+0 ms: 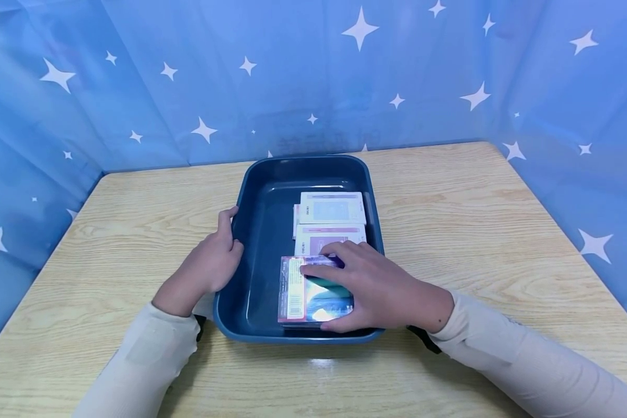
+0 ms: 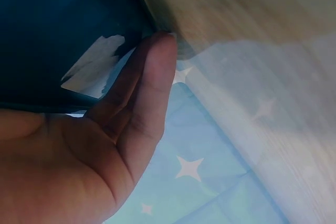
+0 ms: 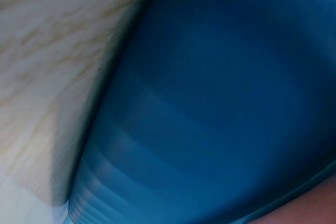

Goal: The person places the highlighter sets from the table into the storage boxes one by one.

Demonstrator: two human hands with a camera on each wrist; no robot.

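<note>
A dark blue plastic tray (image 1: 263,232) stands on the table, holding several flat boxes. My right hand (image 1: 373,284) reaches over the tray's right wall and grips a glossy box (image 1: 295,290) with a barcode, thumb at its near edge and fingers spread across its top. Past it lie a white and pink box (image 1: 303,241) and a white box (image 1: 331,208), partly overlapping. My left hand (image 1: 211,258) rests against the tray's left side; in the left wrist view its fingers (image 2: 149,87) lie nearly straight against the outer wall.
The tray sits on a light wood-grain table (image 1: 475,232). A blue curtain (image 1: 292,75) with white stars hangs behind and along the sides. In the right wrist view the tray's outer wall (image 3: 210,103) fills most of the picture.
</note>
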